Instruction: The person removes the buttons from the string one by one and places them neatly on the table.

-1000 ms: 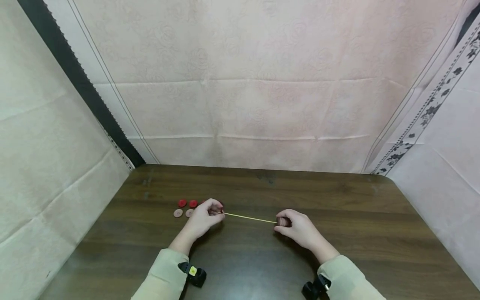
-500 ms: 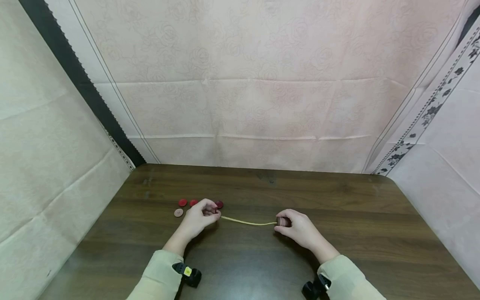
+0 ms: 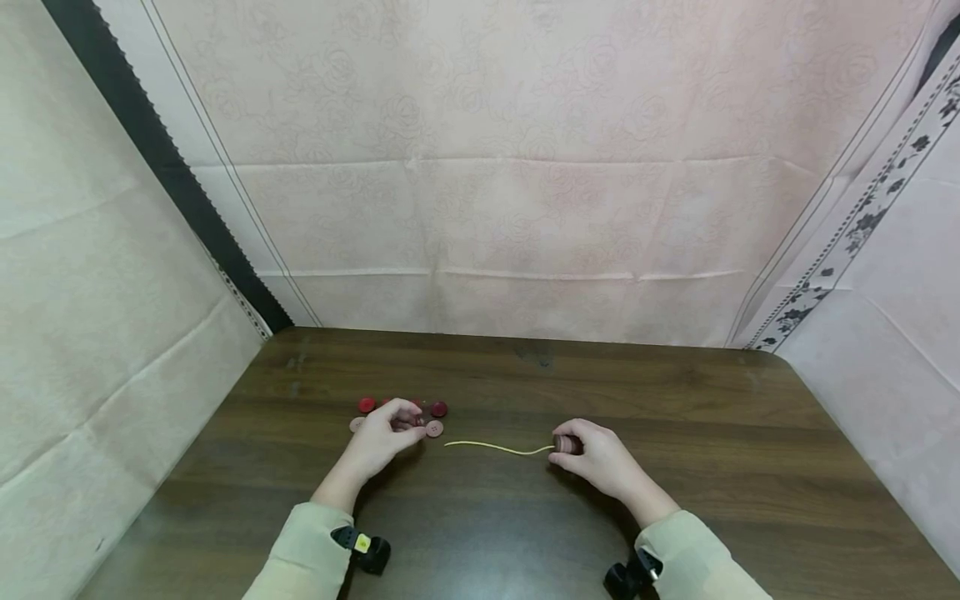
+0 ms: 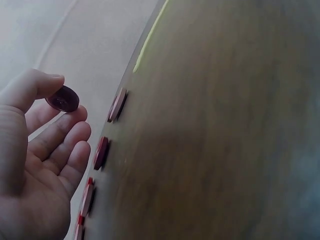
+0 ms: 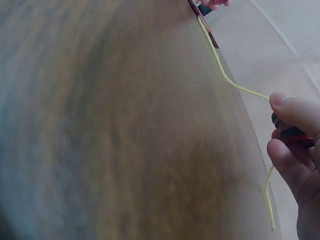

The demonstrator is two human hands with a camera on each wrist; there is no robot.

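My left hand (image 3: 375, 443) pinches a dark button (image 4: 64, 99) between thumb and fingertips, above the left end of the table. Right beside it, a pale pink button (image 3: 434, 428) and a dark red button (image 3: 438, 409) lie flat on the table. My right hand (image 3: 600, 458) grips a short stack of dark and pinkish buttons (image 3: 567, 444). From that stack a yellow string (image 3: 491, 447) runs left, slack, its far end free of my left hand. A shorter tail of the string (image 5: 269, 200) hangs past my right fingers in the right wrist view.
More buttons, including a bright red button (image 3: 367, 405), lie in two rows, partly hidden behind my left hand. The brown wooden table (image 3: 675, 392) meets a pale cloth backdrop (image 3: 525, 217) at its back edge.
The string, earlier stretched straight between both hands, now hangs loose with its left end let go. My left hand has moved left, toward the button rows. The right hand stays put.
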